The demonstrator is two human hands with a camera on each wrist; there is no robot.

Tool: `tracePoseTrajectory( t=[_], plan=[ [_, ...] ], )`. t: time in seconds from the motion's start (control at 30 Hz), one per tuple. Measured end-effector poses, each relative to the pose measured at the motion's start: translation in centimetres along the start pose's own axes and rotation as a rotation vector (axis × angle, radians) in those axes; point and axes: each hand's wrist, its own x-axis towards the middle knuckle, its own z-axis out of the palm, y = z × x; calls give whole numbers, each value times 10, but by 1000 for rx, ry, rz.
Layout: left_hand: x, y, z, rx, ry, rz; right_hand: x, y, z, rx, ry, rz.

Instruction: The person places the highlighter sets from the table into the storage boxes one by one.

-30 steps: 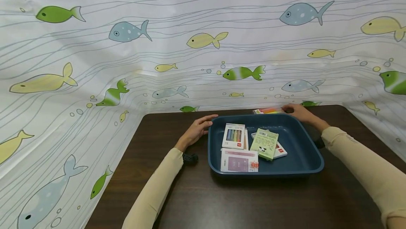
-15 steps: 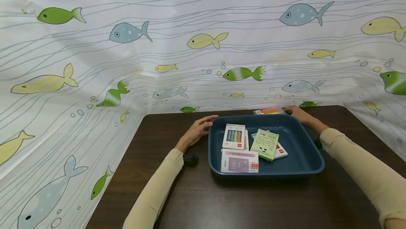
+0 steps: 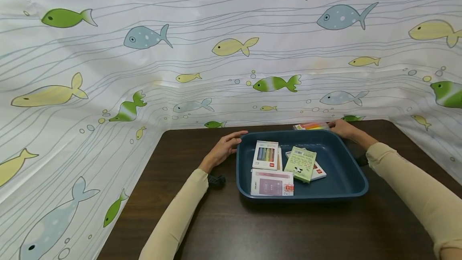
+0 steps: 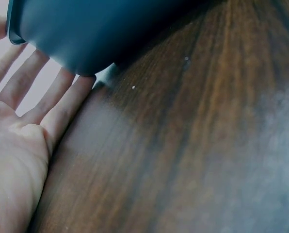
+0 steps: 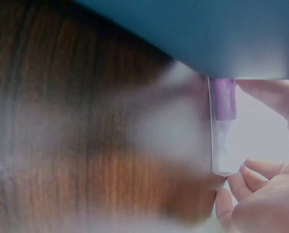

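A dark blue plastic bin (image 3: 343, 172) stands on the table, holding several flat boxes. My left hand (image 3: 221, 150) is at its left side. In the left wrist view its fingers (image 4: 62, 97) stretch out to the bin's outer wall. Behind the far rim my right hand (image 3: 343, 128) holds the end of a clear pack of bright coloured pens (image 3: 311, 126), partly hidden by the bin. The right wrist view shows thumb (image 5: 270, 94) and fingertips (image 5: 236, 184) on opposite edges of this pack, near a purple pen (image 5: 225, 99).
Inside the bin lie a white box of coloured sticks (image 3: 266, 154), a white and purple box (image 3: 271, 182), a green panda packet (image 3: 300, 164) and a white box under it (image 3: 319, 172). A fish-print sheet (image 3: 231, 87) rises behind the dark wooden table (image 3: 223, 228).
The pack of pens has shifted a little to the right behind the bin, together with my right hand. My left hand and the bin stay in place.
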Motion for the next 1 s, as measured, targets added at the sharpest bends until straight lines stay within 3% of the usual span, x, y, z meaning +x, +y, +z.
tracePoseTrajectory(
  t=[0.2,0.6,1.0],
  plan=[
    [-1,-1,0,14,2,-11,-2,3,2,57,-1,-27],
    [0,-1,-1,12,-5,-6,-4,6,7,173,30,5],
    [1,-2,-2,12,3,-10,-10,4,7,362,140,-28]
  ],
)
